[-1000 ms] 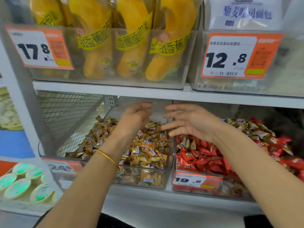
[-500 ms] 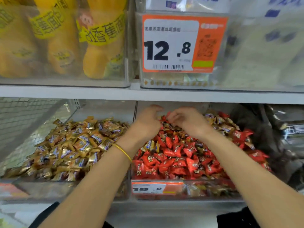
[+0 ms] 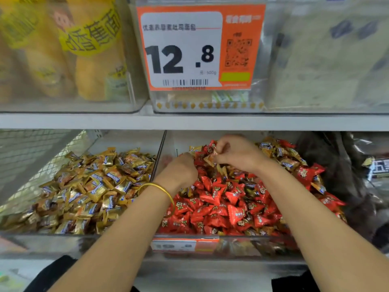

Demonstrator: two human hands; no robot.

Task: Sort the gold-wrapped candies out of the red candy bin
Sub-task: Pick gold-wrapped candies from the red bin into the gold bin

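The clear red candy bin (image 3: pixel 231 246) holds a heap of red-wrapped candies (image 3: pixel 221 205). Gold-wrapped candies (image 3: pixel 283 160) lie mixed in along its back and right side. My right hand (image 3: pixel 240 153) is over the back of the heap, its fingertips pinching a gold-wrapped candy (image 3: pixel 209 160). My left hand (image 3: pixel 179 172), with a gold bangle on the wrist, reaches into the back left of the same bin. Its fingers curl down among the candies and are hidden behind the back of the hand.
A second clear bin (image 3: pixel 52 243) to the left is full of gold-wrapped candies (image 3: pixel 94 186). A low shelf board (image 3: pixel 189 121) runs just above both bins, carrying a 12.8 price tag (image 3: pixel 200 47) and yellow bread packs (image 3: pixel 92 51). Dark packets (image 3: pixel 341 165) sit to the right.
Both hands moved from over the gold bin to the back of the red bin. The right hand's fingers have closed on a gold candy, and the view shifted right and closer.
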